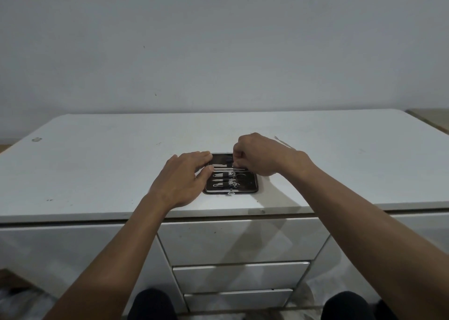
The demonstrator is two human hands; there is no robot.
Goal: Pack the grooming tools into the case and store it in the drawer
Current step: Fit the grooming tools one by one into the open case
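Note:
A small black grooming case (250, 186) lies open on the white desk top (97, 169) near its front edge. Several silver tools, among them nail clippers (220, 174), sit under a black strap inside it. My left hand (182, 176) rests flat on the case's left edge with straight fingers. My right hand (257, 155) hovers over the case's far right part, its curled fingers pinching a thin silver tool (237, 166) that lies across the upper slots. The far end of the case is hidden behind my hands.
Another thin metal tool (283, 141) lies on the desk just behind my right wrist. Below the desk front are three shut white drawers (240, 242). My knees (150, 305) show at the bottom edge. A wall rises behind the desk.

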